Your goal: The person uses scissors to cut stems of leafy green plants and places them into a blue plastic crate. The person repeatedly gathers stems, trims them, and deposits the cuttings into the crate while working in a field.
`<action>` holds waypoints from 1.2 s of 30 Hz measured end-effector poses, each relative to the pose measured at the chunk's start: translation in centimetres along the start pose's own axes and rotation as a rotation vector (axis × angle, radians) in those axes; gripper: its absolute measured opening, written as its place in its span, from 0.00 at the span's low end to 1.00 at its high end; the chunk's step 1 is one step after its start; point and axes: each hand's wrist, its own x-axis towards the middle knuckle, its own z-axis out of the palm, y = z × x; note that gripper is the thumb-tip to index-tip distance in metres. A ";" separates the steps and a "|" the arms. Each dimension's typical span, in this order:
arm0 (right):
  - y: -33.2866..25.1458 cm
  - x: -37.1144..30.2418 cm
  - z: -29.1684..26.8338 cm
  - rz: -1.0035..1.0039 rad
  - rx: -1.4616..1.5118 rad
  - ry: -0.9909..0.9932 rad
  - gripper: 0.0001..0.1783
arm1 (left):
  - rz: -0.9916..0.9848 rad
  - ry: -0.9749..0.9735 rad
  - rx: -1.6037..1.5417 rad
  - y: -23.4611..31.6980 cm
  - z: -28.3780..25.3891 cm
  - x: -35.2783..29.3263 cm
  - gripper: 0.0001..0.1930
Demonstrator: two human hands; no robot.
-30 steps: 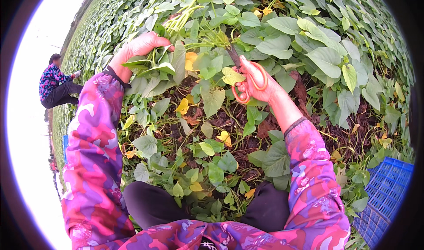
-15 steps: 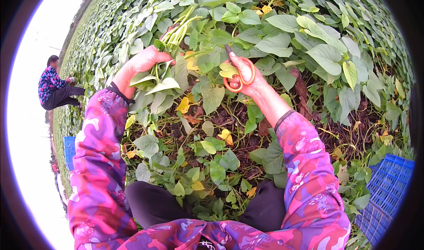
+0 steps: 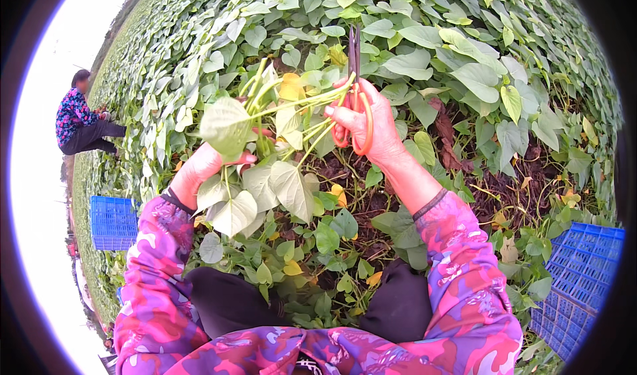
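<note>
My left hand [image 3: 201, 169] is closed around a bunch of leafy vine cuttings [image 3: 232, 214], with heart-shaped leaves hanging over the fingers. Their pale green stems point up and to the right. In my right hand [image 3: 383, 126] is a pair of scissors [image 3: 354, 51] with orange handle loops. Its dark blades point away from me and lie nearly together. Several stems of the bunch run between my right thumb and fingers, just below the blades. Leaves partly hide the left fingers.
Dense green vines [image 3: 491, 83] cover the slope ahead. Brown soil and dry stalks [image 3: 504, 183] show near my knees. A blue crate [image 3: 584, 262] stands at right, another blue crate [image 3: 114, 222] at left. A co-worker [image 3: 79, 120] bends over the vines at far left.
Both hands have come closer together. My left hand has lowered the bunch toward me. The scissors now point straight away from me, and my right fingers have taken hold of stems.
</note>
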 end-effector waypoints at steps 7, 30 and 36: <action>-2.6 -6.6 1.3 -0.272 -0.709 -0.064 0.25 | 0.156 0.290 -0.086 3.6 -1.2 -4.9 0.33; -1.7 -11.8 -24.4 0.219 -0.462 0.649 0.26 | 0.900 -0.394 1.678 11.2 16.6 13.6 0.15; 0.1 -9.6 -20.8 -0.017 -1.023 0.430 0.21 | 1.242 -0.443 1.948 10.5 20.3 16.9 0.33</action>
